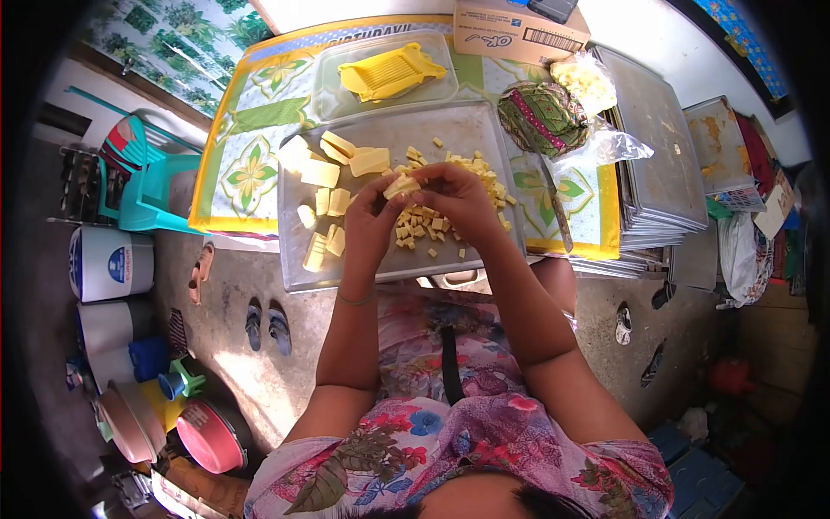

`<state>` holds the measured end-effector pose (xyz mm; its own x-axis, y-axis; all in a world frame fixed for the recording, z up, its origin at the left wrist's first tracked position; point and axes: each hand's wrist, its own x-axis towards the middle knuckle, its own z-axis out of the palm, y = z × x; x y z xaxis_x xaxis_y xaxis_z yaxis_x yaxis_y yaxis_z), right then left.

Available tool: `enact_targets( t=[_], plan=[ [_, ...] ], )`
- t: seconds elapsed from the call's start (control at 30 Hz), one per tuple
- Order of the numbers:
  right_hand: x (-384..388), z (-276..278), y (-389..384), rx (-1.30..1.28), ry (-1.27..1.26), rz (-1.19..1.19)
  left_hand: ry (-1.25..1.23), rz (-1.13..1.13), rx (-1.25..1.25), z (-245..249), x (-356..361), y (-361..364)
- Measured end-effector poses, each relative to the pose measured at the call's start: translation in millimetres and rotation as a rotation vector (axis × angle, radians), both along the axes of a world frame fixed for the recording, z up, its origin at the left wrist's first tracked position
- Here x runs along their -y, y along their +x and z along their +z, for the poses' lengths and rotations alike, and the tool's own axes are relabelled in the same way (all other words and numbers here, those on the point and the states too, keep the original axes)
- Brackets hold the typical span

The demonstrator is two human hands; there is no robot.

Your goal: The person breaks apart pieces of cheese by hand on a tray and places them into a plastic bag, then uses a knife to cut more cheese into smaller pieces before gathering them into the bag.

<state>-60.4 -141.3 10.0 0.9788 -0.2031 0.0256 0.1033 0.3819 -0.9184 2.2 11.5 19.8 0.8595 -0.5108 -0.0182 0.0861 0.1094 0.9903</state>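
Observation:
Over a metal baking tray [294, 278] my left hand [372, 214] and my right hand [458, 201] meet, fingers closed on one pale-yellow piece of cheese [401, 186] between them. How the fingertips grip its underside is hidden. Larger cheese blocks [321, 173] lie on the tray's left half, around and left of my left hand. Small cheese cubes [415, 227] are scattered across the right half, beneath and beside my right hand. A knife [556, 203] rests on the tablecloth just right of the tray.
Behind the tray, a clear plastic container [327, 93] holds a yellow grater [393, 71]. A patterned cloth bundle [540, 119], a plastic bag [590, 82] and a cardboard box [519, 33] stand at the back right. Stacked metal trays [657, 147] rise on the right; a teal chair [160, 195] stands left.

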Motion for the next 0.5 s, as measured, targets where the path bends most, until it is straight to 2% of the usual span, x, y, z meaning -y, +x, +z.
enact_targets(
  t=[0.07,0.27,0.5],
  plan=[
    [3,-2,-1,0.011,0.122,0.03,-0.06,-0.025,-0.033,2,-2,-3],
    [6,5,-14,0.026,0.391,0.19,-0.038,-0.178,-0.023,18,-14,-9],
    [-5,26,-32,0.007,0.448,0.232,-0.083,-0.2,-0.01,33,-25,-24]
  ],
)
